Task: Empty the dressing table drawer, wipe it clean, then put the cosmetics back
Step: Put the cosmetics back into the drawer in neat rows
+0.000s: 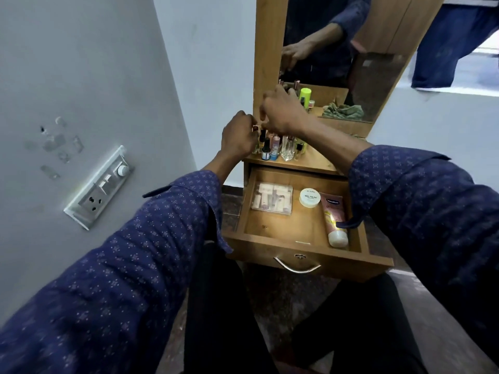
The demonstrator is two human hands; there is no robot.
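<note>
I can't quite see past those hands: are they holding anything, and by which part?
It cannot be told for sure. Both the left hand and right hand are among the small bottles on the shelf; fingertips hide any grip.

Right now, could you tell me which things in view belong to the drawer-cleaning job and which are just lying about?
Part of the job:
- open drawer
- clear plastic case
- white nail polish tub
- pink tube
- small bottles on the shelf, which the left hand and right hand are reaching into
- green cloth, probably for wiping

Just lying about:
- wall switchboard
- mirror
</note>
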